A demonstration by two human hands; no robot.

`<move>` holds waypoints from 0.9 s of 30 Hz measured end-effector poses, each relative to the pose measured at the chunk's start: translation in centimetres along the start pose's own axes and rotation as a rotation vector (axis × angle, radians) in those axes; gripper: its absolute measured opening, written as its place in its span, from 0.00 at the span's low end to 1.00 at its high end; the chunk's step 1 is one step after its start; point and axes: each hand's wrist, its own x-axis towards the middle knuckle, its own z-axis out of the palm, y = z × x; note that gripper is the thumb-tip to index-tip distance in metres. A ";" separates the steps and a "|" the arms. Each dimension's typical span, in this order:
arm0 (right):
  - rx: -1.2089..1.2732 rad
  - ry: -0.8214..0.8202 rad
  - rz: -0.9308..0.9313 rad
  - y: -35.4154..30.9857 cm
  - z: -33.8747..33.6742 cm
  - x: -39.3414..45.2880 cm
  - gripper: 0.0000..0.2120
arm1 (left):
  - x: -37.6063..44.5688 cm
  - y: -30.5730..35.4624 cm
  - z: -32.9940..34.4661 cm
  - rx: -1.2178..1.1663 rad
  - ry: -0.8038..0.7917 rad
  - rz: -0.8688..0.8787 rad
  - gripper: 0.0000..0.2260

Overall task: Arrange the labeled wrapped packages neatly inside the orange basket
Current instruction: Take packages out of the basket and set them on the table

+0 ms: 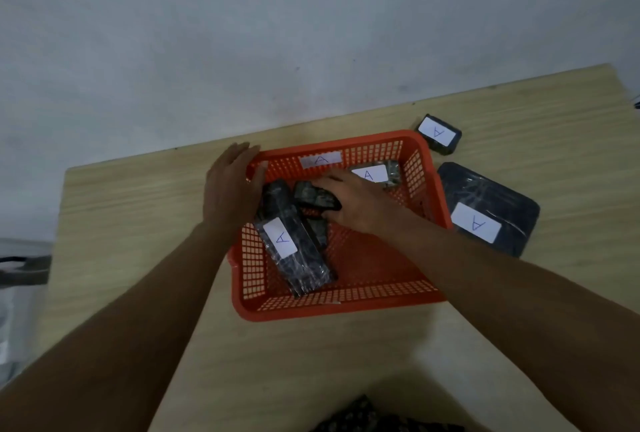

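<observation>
The orange basket [346, 307] stands on the wooden table, with a white "A" label on its far wall. Inside, a long dark wrapped package [294, 244] labeled "A" lies along the left side. A smaller labeled package [377, 175] rests at the back right. My right hand [356, 206] is inside the basket, shut on a small dark wrapped package [311, 194] near the middle. My left hand [232, 185] lies flat on the basket's back-left corner rim, fingers spread. Outside the basket, a large flat labeled package [491, 209] and a small one [439, 135] lie to the right.
The wooden table [138, 216] ends at a pale wall behind. A grey object [20, 265] sits off the table's left edge. Dark patterned cloth [360, 417] shows at the bottom.
</observation>
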 end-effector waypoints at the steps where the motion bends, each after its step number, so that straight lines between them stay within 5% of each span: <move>1: 0.023 0.006 0.004 0.2 0.2 0.1 0.31 | 1.3 -0.4 0.1 0.005 -0.036 0.005 0.20; 5: 0.286 0.112 0.051 0.3 -0.7 0.2 0.22 | 4.6 -1.5 0.2 -0.041 -0.200 0.071 0.18; 9: 0.606 0.287 0.154 0.0 -3.4 0.4 0.14 | 5.2 -2.3 0.3 -0.154 -0.204 0.143 0.13; 17: 1.346 0.212 0.360 -0.4 -8.5 3.0 0.11 | 4.3 -2.1 1.2 -0.297 -0.160 0.044 0.11; 19: 1.260 0.210 0.359 0.1 -9.0 3.6 0.15 | 4.3 -2.1 1.2 -0.313 -0.161 0.036 0.12; 23: 0.525 0.214 0.286 1.3 -9.5 5.5 0.21 | 4.2 -2.2 1.2 -0.342 -0.162 0.035 0.11; 27: 0.405 0.189 0.208 2.1 -9.3 7.3 0.24 | 4.3 -2.4 1.4 -0.363 -0.153 0.030 0.12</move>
